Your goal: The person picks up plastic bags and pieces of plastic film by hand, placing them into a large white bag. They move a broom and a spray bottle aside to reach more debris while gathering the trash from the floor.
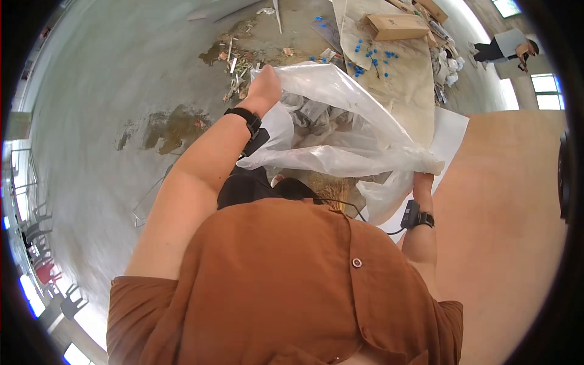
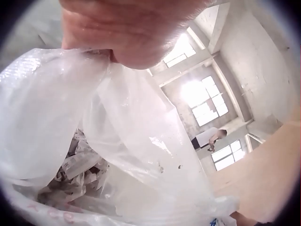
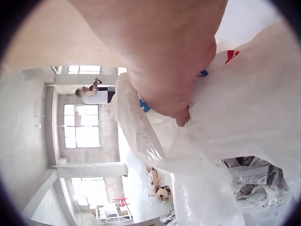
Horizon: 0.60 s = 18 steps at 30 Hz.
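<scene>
Between my two hands a large translucent white plastic bag (image 1: 322,157) is held stretched by its rim, its mouth facing up. My left hand (image 1: 265,89) grips the rim at the far left, the fist closed on the plastic. At the right end, my right hand (image 1: 423,180) grips the other side of the rim, partly hidden by the bag's folds. Crumpled grey and clear plastic scraps (image 1: 316,115) lie down inside the bag. The left wrist view shows these scraps (image 2: 82,172) below the bunched film. Red and blue print marks the bag near my right hand (image 3: 164,94).
A wooden board (image 1: 499,231) stands close on my right. Ahead lie a cardboard box (image 1: 396,27), blue bits (image 1: 374,58) on a sheet, and scattered debris (image 1: 240,67) on the concrete floor. Another person (image 1: 508,46) is at the far right. Chairs (image 1: 72,302) line the far left.
</scene>
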Tool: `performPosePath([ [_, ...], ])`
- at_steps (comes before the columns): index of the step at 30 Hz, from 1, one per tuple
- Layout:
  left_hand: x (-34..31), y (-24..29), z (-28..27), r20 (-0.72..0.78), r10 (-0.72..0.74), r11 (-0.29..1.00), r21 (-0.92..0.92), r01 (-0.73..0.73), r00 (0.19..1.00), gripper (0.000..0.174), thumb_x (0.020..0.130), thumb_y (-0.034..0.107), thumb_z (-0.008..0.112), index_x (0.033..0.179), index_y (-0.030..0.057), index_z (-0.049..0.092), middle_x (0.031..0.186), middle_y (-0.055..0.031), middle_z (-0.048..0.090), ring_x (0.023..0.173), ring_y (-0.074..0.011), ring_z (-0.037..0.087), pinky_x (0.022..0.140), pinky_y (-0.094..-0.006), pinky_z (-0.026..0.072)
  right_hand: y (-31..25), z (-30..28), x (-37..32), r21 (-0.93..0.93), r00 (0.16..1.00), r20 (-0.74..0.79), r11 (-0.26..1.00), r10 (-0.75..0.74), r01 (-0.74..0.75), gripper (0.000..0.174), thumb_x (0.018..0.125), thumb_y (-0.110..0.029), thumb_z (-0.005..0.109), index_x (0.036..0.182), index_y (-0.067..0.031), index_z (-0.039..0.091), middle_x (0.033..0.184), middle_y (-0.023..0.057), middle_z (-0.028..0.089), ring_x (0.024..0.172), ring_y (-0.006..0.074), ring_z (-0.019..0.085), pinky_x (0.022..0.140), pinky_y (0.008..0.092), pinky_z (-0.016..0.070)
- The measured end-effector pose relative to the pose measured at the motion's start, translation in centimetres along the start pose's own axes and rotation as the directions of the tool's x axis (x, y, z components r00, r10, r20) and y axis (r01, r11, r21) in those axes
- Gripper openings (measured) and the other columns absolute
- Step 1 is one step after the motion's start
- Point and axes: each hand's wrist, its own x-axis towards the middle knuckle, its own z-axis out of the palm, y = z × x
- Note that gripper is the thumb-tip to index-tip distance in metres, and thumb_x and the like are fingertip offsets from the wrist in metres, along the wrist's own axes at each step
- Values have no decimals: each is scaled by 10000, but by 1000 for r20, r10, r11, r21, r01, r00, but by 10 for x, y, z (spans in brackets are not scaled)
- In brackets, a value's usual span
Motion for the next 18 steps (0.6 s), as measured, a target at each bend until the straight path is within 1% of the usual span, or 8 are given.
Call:
performPosePath([
  [4,3,15,-8,271,256,942,148,-302,928,293,813,134,495,1062,-18,516,931,-275,616,895,-452,584,777,-485,465,56,-23,-1,-494,905,-40,795,-424,351,445,907,-261,484,1296,-53,422,1305,105,485,1212,267,437,1023,357,334],
  [7,-5,17,2,469,280,932,76,-355,838,338,765,225,582,1012,-6,586,996,-258,613,930,-403,596,806,-428,476,124,-55,-18,-964,867,156,117,-472,237,366,906,-283,473,1219,-94,490,1226,111,525,1132,250,487,1000,358,351],
  [10,-16,11,9,467,307,948,-71,-312,829,422,711,377,664,908,5,653,921,-223,644,904,-378,608,812,-400,474,251,-72,-73,-551,969,-211,834,-130,-8,399,897,-315,483,1223,-87,517,1262,127,521,1204,286,446,1036,379,333],
  [11,-12,15,5,473,325,941,-75,-331,819,422,711,377,664,908,5,653,921,-223,644,904,-378,608,812,-400,474,207,-79,-107,-704,990,-119,697,75,-138,450,890,-329,513,1261,-76,491,1302,117,504,1237,272,426,1052,352,317],
  [13,-4,26,-6,674,281,953,-112,-282,683,506,737,436,646,989,-3,641,899,-211,654,893,-381,607,793,-413,467,262,-73,-165,-177,912,-310,926,268,-332,454,883,-267,558,1275,-49,485,1332,119,485,1268,257,397,1075,337,272],
  [14,2,31,-8,679,288,950,-114,-291,676,506,737,436,646,989,-3,641,899,-211,654,893,-381,607,793,-413,467,251,-89,-187,-562,889,-216,693,403,-451,459,882,-343,514,1251,-71,512,1311,130,507,1232,284,440,1030,338,337],
  [16,19,43,-8,852,156,931,43,-363,500,504,790,454,623,1039,16,634,892,-230,643,822,-335,621,754,-361,470,296,-73,-238,-262,871,-394,873,293,-412,465,874,-305,579,1252,-41,513,1329,121,492,1264,262,408,1072,346,282],
  [18,35,54,-13,865,212,934,-42,-355,455,493,816,438,590,1042,2,633,924,-209,650,840,-336,616,753,-376,466,241,-72,-273,-92,762,-413,809,499,-580,449,884,-312,540,1241,-40,521,1295,108,520,1199,250,465,1015,342,345],
])
